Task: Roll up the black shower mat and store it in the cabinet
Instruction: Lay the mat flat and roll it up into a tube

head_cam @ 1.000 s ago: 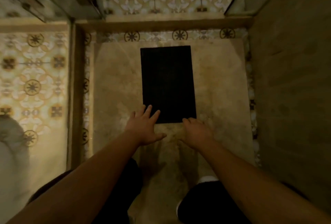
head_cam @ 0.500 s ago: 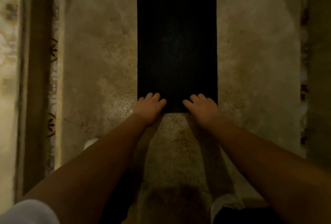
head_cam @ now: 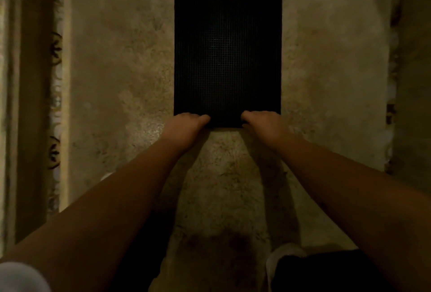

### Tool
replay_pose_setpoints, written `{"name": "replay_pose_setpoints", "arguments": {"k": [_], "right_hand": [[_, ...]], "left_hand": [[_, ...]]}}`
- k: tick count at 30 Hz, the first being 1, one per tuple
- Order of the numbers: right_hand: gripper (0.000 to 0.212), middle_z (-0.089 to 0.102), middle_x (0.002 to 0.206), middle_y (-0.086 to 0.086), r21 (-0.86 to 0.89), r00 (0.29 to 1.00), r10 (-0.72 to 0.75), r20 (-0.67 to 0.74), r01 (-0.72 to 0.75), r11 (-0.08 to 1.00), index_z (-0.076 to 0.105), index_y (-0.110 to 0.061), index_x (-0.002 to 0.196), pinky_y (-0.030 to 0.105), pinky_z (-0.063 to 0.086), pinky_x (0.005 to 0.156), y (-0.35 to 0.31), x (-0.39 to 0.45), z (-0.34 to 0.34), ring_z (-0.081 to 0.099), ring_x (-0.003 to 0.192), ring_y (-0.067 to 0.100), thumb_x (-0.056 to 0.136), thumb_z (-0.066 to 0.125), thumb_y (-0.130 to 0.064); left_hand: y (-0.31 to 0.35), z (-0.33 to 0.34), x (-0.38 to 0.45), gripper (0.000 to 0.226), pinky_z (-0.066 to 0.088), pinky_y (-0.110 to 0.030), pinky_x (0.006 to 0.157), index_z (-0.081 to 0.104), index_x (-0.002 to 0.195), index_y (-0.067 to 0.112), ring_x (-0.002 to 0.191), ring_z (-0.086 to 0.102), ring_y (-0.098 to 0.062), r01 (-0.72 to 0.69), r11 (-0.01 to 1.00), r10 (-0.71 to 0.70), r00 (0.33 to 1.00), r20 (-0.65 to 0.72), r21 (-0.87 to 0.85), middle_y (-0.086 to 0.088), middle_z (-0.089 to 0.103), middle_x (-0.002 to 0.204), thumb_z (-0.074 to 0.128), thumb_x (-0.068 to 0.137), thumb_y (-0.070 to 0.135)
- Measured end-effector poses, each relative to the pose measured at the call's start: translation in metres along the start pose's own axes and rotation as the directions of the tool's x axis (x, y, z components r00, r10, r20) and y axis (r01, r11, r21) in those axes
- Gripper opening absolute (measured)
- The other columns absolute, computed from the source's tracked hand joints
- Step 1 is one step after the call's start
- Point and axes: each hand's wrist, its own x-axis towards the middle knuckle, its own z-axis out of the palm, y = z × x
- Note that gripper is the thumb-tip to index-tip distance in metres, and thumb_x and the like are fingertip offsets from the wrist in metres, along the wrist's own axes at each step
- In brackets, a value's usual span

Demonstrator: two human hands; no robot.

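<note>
The black shower mat [head_cam: 227, 46] lies flat on the beige stone shower floor [head_cam: 116, 81], a dark rectangle with a fine grid texture, its long side running away from me. My left hand [head_cam: 186, 126] grips the mat's near left corner, fingers curled over the edge. My right hand [head_cam: 264, 123] grips the near right corner the same way. The near edge between my hands looks slightly lifted, with a thin shadow under it. No cabinet is in view.
A raised stone curb [head_cam: 30, 105] with patterned tiles [head_cam: 54, 114] runs down the left side. A dark wall [head_cam: 412, 81] stands on the right. My knees and a white shoe [head_cam: 286, 256] are at the bottom.
I have bent closer to the floor, so the mat looks larger. My hands went from open and reaching to curled around the mat's near corners.
</note>
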Motion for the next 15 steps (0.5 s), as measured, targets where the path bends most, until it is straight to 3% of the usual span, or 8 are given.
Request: {"name": "replay_pose_setpoints", "arguments": {"k": [4,8,12,15], "right_hand": [[0.022,0.058,0.113,0.011,0.016,0.999,0.031,-0.007,-0.031,0.999,0.058,-0.014,0.115,0.045,0.051,0.077,0.000,-0.006,0.005,0.055,0.101,0.030,0.098,0.048,-0.025],[0.026,0.056,0.113,0.012,0.066,0.995,0.084,-0.059,-0.080,0.995,0.061,-0.014,0.116,0.045,0.050,0.079,0.006,-0.002,0.005,0.052,0.105,0.031,0.098,0.051,-0.029],[0.026,0.060,0.106,0.011,0.027,0.982,0.123,-0.142,-0.120,0.992,0.064,-0.014,0.108,0.045,0.048,0.077,0.009,0.008,0.002,0.053,0.099,0.032,0.094,0.055,-0.034],[0.024,0.062,0.098,0.010,-0.074,0.974,0.095,-0.208,-0.113,0.991,0.063,-0.012,0.100,0.040,0.042,0.069,0.008,0.009,0.007,0.056,0.091,0.032,0.094,0.056,-0.034]], "left_hand": [[-0.003,0.005,0.003,0.036,0.051,-0.041,0.067,0.058,0.123,0.017,0.095,0.058,-0.033,0.013,1.000,-0.013,0.999,-0.033,-0.002,-0.011,0.066,0.101,0.053,0.088,0.012],[-0.002,0.007,0.008,0.041,0.052,-0.048,0.077,0.059,0.128,0.016,0.111,0.050,-0.035,0.064,0.996,-0.068,0.995,-0.078,-0.054,-0.014,0.058,0.121,0.056,0.088,0.009],[0.003,0.004,0.016,0.028,0.046,-0.042,0.072,0.063,0.114,0.012,0.102,0.048,-0.034,0.122,0.993,-0.119,0.979,-0.166,0.007,-0.013,0.055,0.114,0.060,0.085,0.011],[0.006,0.005,0.015,0.027,0.046,-0.043,0.069,0.063,0.110,0.010,0.091,0.053,-0.034,0.084,0.996,-0.077,0.981,-0.176,0.029,-0.013,0.059,0.107,0.058,0.084,0.007]]}}
